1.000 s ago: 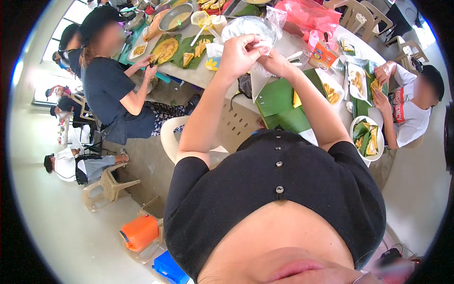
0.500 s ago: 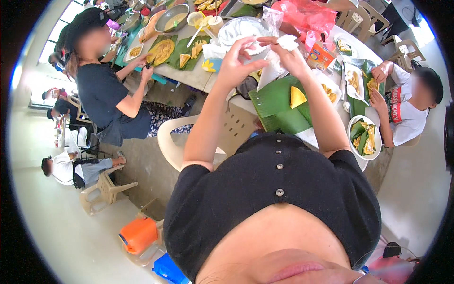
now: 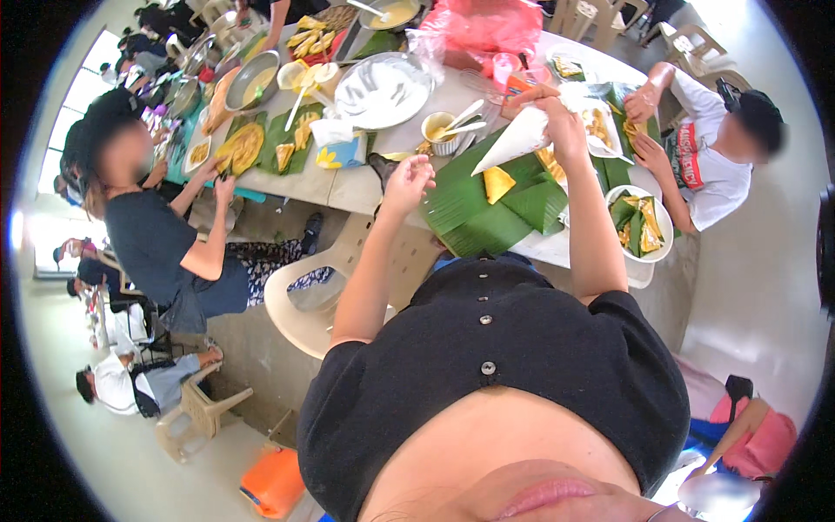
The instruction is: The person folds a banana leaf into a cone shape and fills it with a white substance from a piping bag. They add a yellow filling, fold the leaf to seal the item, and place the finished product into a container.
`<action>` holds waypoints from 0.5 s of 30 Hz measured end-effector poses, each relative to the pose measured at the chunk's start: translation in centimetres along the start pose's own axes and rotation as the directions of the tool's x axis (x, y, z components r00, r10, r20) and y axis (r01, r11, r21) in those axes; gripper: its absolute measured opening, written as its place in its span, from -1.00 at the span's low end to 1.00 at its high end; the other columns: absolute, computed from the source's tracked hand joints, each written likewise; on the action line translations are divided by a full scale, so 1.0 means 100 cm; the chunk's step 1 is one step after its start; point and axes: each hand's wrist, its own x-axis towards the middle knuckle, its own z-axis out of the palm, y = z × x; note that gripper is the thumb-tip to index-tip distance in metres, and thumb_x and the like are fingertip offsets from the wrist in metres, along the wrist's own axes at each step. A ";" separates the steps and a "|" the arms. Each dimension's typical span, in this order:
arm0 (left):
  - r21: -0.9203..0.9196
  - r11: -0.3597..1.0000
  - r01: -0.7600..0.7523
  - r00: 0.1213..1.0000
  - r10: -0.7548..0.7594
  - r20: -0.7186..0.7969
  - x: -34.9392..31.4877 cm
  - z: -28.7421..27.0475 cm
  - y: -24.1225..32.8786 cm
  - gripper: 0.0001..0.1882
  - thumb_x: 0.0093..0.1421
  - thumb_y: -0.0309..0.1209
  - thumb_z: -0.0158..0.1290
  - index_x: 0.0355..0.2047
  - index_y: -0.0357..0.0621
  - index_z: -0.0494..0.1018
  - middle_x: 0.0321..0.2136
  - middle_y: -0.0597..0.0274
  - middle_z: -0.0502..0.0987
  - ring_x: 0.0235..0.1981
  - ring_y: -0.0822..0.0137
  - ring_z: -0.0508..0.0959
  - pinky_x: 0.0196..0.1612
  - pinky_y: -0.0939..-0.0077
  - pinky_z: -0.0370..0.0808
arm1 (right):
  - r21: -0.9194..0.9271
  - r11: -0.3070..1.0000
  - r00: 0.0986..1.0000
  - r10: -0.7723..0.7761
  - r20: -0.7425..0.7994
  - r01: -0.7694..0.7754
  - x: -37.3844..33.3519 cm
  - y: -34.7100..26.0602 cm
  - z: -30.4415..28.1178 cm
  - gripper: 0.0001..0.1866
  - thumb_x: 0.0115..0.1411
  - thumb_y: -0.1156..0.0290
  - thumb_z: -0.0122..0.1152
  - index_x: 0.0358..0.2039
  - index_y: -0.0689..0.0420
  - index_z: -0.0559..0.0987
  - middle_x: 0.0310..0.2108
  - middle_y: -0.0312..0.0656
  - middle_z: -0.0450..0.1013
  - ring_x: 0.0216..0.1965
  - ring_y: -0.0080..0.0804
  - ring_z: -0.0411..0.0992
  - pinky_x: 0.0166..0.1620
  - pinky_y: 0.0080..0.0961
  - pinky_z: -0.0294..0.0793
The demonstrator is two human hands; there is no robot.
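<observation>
right hand (image 3: 564,123) holds white bag (image 3: 515,141) above leaf (image 3: 457,196), inside table edge (image 3: 348,193).

Lettering (image 3: 690,155) on a white shirt (image 3: 727,193)

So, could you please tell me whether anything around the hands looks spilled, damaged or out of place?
Nothing clearly stands out. The white cone-shaped bag in the right hand shows no visible leak, and the yellow triangular piece lies on the green banana leaf. The crumpled, translucent pink plastic bag is merely untidy.
</observation>
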 end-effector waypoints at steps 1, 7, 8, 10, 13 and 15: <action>0.021 1.000 0.017 0.999 -0.017 0.031 0.001 0.006 -0.007 -0.62 0.29 -0.25 0.00 0.06 -0.13 0.31 -0.28 0.28 0.54 -0.35 0.47 0.55 -0.34 0.60 0.44 | 0.104 0.994 0.999 0.019 -0.029 -0.016 -0.004 0.009 -0.011 -0.69 0.07 0.39 -0.13 -0.40 0.19 0.62 -0.45 -0.26 0.53 -0.45 -0.52 0.39 -0.34 -0.59 0.35; 0.154 0.986 0.064 0.988 -0.084 0.128 0.011 0.056 -0.024 -0.60 0.24 -0.29 0.06 0.03 -0.20 0.31 -0.30 0.16 0.53 -0.43 0.43 0.57 -0.41 0.51 0.50 | 0.140 0.988 0.961 0.102 -0.258 -0.067 -0.027 0.040 -0.068 -0.74 0.02 0.49 -0.16 -0.43 0.29 0.54 -0.43 -0.10 0.52 -0.36 -0.38 0.46 -0.20 -0.52 0.43; 0.176 0.983 0.048 0.988 -0.073 0.139 0.014 0.063 -0.029 -0.60 0.23 -0.31 0.07 0.02 -0.20 0.32 -0.30 0.16 0.53 -0.44 0.44 0.57 -0.41 0.51 0.51 | 0.172 0.983 0.950 0.118 -0.290 -0.069 -0.030 0.045 -0.073 -0.73 0.01 0.49 -0.16 -0.45 0.29 0.55 -0.44 -0.12 0.52 -0.37 -0.40 0.45 -0.20 -0.53 0.41; 0.236 0.972 0.026 0.981 -0.070 0.180 0.020 0.075 -0.034 -0.62 0.19 -0.36 0.11 -0.02 -0.19 0.35 -0.27 0.12 0.51 -0.40 0.40 0.57 -0.37 0.47 0.52 | 0.197 0.977 0.926 0.151 -0.346 -0.086 -0.035 0.057 -0.086 -0.73 -0.02 0.49 -0.16 -0.49 0.27 0.56 -0.46 -0.13 0.52 -0.37 -0.38 0.44 -0.20 -0.53 0.40; 0.472 0.836 -0.280 0.957 0.207 0.201 0.035 0.092 -0.041 -0.64 0.15 -0.38 0.12 -0.05 -0.19 0.37 -0.24 0.06 0.48 -0.37 0.34 0.56 -0.31 0.42 0.53 | 0.158 0.980 0.885 0.180 -0.430 -0.122 -0.042 0.072 -0.102 -0.78 -0.01 0.53 -0.14 -0.47 0.29 0.52 -0.44 -0.09 0.50 -0.41 -0.37 0.47 -0.24 -0.51 0.46; 0.532 0.810 -0.246 0.967 0.164 0.196 0.042 0.099 -0.041 -0.63 0.12 -0.40 0.13 -0.06 -0.18 0.37 -0.25 0.04 0.45 -0.36 0.31 0.55 -0.25 0.39 0.52 | 0.209 0.970 0.872 0.204 -0.444 -0.120 -0.046 0.078 -0.107 -0.78 -0.01 0.53 -0.13 -0.50 0.29 0.52 -0.44 -0.09 0.50 -0.42 -0.37 0.47 -0.25 -0.51 0.47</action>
